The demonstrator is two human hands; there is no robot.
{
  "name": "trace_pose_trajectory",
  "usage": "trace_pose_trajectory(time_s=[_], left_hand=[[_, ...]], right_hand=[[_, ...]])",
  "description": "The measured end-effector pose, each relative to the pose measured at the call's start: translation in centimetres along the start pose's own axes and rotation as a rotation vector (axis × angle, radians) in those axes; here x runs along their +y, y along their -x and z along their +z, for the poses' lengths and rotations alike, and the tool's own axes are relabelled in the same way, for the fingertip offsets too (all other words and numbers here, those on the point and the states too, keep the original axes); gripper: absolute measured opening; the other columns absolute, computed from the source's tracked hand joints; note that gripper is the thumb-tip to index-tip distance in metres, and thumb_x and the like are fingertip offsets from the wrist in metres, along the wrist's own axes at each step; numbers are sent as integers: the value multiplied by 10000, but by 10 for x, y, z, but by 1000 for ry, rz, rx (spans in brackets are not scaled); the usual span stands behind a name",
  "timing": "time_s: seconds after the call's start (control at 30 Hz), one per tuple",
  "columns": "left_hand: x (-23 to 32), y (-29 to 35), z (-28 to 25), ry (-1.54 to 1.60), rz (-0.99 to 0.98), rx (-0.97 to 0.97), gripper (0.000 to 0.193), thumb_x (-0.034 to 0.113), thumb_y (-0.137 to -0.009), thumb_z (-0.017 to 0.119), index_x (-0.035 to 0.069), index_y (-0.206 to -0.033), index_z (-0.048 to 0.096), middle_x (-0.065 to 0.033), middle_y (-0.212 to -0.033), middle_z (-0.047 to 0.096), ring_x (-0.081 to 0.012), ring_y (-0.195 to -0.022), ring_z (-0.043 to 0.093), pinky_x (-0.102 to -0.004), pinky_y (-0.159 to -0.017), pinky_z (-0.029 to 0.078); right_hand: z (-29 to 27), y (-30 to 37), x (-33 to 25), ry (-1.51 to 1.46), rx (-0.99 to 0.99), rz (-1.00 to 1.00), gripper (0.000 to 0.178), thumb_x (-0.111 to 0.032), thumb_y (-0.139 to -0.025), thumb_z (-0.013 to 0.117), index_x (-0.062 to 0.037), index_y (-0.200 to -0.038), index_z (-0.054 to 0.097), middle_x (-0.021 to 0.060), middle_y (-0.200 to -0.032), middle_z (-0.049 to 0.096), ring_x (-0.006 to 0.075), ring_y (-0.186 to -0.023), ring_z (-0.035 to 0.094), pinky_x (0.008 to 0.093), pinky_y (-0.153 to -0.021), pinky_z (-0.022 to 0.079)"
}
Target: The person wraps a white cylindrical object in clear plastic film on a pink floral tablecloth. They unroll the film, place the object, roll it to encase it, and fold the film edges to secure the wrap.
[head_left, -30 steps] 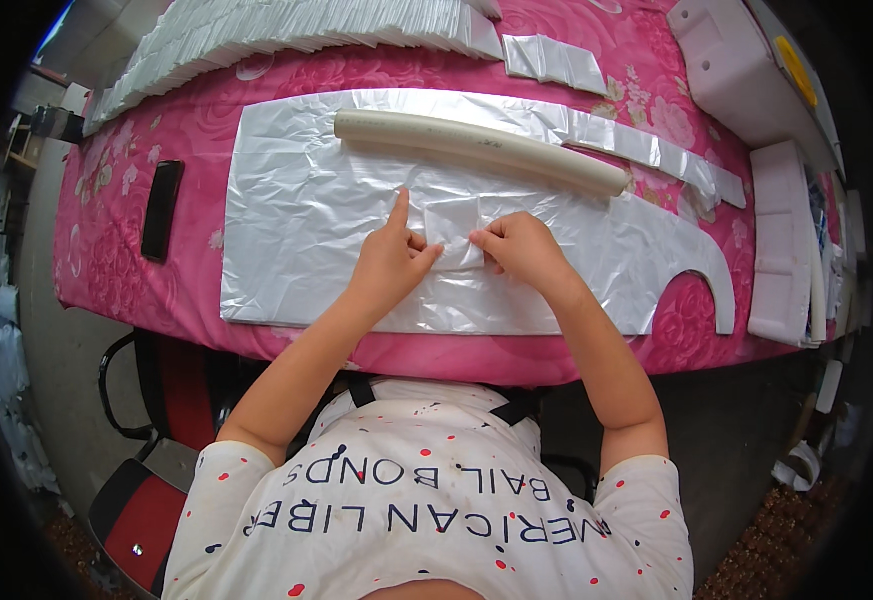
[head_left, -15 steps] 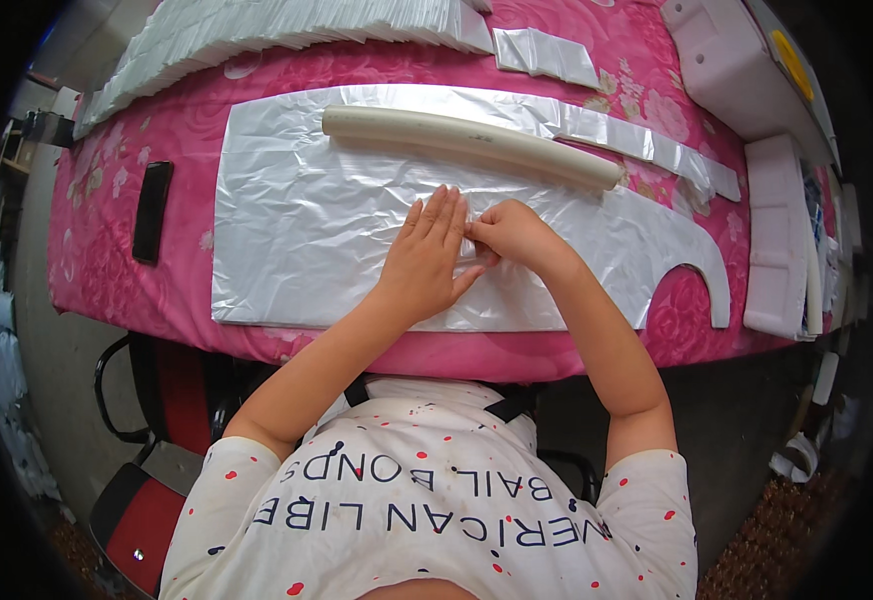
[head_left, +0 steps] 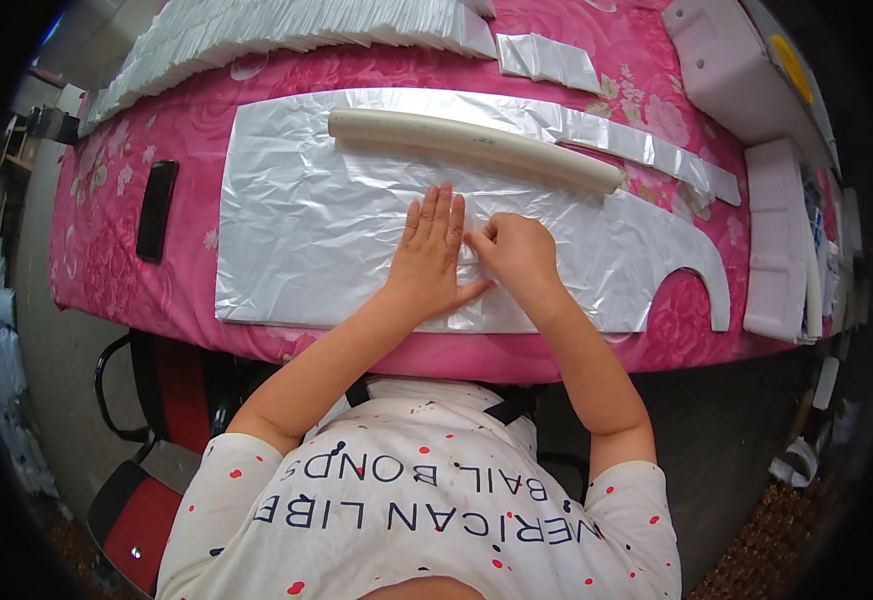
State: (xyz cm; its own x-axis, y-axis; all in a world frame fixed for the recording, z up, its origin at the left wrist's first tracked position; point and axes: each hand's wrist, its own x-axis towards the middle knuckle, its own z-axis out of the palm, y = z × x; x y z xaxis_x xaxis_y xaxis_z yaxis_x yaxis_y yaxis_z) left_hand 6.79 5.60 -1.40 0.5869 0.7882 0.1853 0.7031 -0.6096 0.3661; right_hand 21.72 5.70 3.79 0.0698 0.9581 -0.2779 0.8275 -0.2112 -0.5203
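A flat white plastic carrier bag (head_left: pixel 307 230), with handle strips and a curved cutout at its right end, lies spread and creased before me; how many layers it has I cannot tell. My left hand (head_left: pixel 429 255) rests flat on its middle, fingers stretched forward and thumb out to the right. Just right of it, my right hand (head_left: pixel 519 252) is closed in a pinch low over the film, its thumb and forefinger near the left hand's fingers. Whatever is between those fingertips is hidden. Across the bag's far part lies a long beige plastic pipe (head_left: pixel 472 145).
A pink floral cloth (head_left: pixel 97 240) covers the table. On it, a black phone (head_left: pixel 157 210) lies at left, a long row of folded white bags (head_left: pixel 287 30) at the back, and a small folded bundle (head_left: pixel 549 62) beside it. White foam boxes (head_left: pixel 772 235) border the right side.
My right hand has shifted slightly right and nearer to me, its fingers still curled in a pinch. The left hand stays flat, with its fingers a little straighter.
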Motion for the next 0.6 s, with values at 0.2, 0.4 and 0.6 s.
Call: trace_pose_trajectory(time_s=[0.2,0.4,0.6], left_hand=[[5,18,-23,58,60,-159,1047,566,-679,630,-73,-1374,180,-259,-1442,160,-381,-1359,122,-479,-1096,112],[-15,102,-62,-44,343,-507,869,334,-671,687,-25,-1353,284,-205,-1434,249,-340,-1351,199,-455,-1095,162],[-18,144,-79,558,102,-245,573,200,-826,520,17,-1344,358,-227,-1448,205,-397,-1348,171,-469,-1086,152]], right_hand=[[-6,39,25,-243,109,-19,153,-179,-773,623,-34,-816,638,109,-719,636,272,-670,614,349,-626,475],[6,80,29,-313,100,-122,120,-125,-794,593,-25,-843,635,125,-777,634,267,-707,614,332,-638,472],[16,90,-2,-566,-240,-366,285,-119,-770,625,-26,-1037,593,140,-1021,595,271,-927,577,346,-810,468]])
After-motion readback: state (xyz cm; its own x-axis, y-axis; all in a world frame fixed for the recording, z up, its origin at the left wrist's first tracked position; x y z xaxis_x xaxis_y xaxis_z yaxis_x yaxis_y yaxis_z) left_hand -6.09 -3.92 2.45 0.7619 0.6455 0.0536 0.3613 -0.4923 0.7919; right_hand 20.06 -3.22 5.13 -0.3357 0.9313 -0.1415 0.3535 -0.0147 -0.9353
